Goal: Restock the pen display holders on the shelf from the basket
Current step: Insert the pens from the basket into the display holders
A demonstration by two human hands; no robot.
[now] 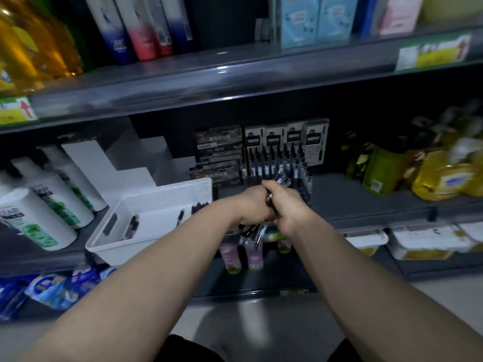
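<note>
A dark shelving unit (pixel 366 105) fills the view under dim light, with a pale glare on the grey lip of the upper shelf (pixel 222 71); that shelf carries amber bottles (pixel 34 48), upright tubes (pixel 138 30) and light blue boxes (pixel 313 19), and a green and yellow price tag (pixel 433 52) is fixed to its edge; the middle shelf (pixel 339 199) holds white bottles (pixel 39 212) at the left, a white stepped riser (pixel 109 163) behind them, and green pouches (pixel 381 171) and yellow bottles (pixel 444 178) at the right; the bottom shelf (pixel 235 280) bears blue packets (pixel 52 286), pink bottles (pixel 254 254) and white tubs (pixel 423 241); the floor (pixel 261 325) is pale and smooth.
</note>
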